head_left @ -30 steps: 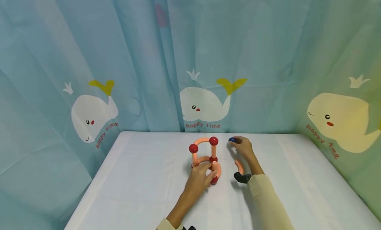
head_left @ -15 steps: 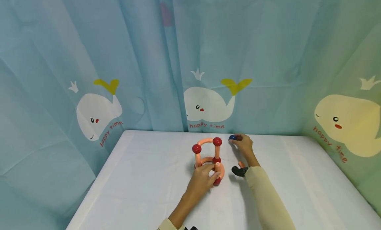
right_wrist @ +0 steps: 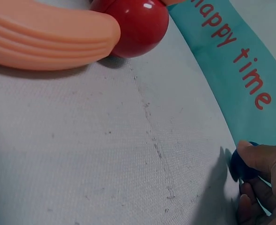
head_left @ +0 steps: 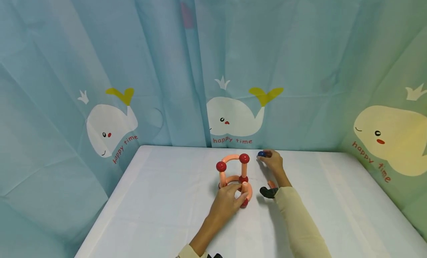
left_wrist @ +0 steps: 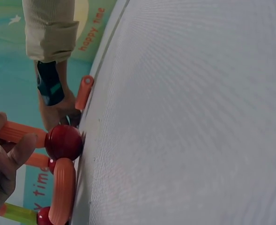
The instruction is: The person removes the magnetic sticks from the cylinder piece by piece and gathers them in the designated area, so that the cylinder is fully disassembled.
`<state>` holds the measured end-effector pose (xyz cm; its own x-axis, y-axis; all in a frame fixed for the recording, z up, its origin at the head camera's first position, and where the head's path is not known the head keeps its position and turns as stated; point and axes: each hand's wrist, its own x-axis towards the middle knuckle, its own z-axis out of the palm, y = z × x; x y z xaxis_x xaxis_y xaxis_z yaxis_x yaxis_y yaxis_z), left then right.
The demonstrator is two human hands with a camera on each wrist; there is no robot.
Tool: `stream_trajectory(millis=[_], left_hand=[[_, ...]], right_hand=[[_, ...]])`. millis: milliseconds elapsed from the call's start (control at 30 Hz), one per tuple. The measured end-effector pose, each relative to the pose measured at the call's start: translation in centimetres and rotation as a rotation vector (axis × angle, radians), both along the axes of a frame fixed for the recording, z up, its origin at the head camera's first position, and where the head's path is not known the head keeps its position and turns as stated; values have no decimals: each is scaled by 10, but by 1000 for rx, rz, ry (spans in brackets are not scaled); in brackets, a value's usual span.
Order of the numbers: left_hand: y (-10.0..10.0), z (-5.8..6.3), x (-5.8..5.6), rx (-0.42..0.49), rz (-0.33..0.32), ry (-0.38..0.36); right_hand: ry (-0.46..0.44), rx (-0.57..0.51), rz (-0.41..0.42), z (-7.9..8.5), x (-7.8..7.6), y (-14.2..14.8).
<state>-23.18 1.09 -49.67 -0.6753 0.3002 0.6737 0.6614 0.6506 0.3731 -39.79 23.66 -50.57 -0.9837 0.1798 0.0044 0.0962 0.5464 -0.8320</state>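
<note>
Rod (head_left: pixel 271 184) part-hidden by R wrist cam (head_left: pixel 268 192), nr ball-&-stick frame (head_left: pixel 244 170).

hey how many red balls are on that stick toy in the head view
5 visible: upper-left ball, upper-right ball, lower-right ball below that, lower-left ball mostly hidden, and front ball by the left hand. The hand may hide more.

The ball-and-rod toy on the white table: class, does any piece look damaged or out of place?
No damage shows. One curved orange rod lies loose on the table, apart from the built frame, so it stands out as unattached.
</note>
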Motion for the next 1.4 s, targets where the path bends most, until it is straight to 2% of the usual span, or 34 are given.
stream_trajectory(millis=[333, 1033, 1267, 1400], left_hand=[[1, -1, -1, -2, 12, -15], [3, -1, 1, 14, 23, -14], [3, 1, 3, 2, 36, -52], [2, 2, 4, -18, 39, -90]], right_hand=[[-53, -9, -5, 3, -3, -1], [-34, 39, 33, -2, 2, 1], [-62, 29, 49, -3, 3, 4], [-37, 7, 70, 2, 6, 8]])
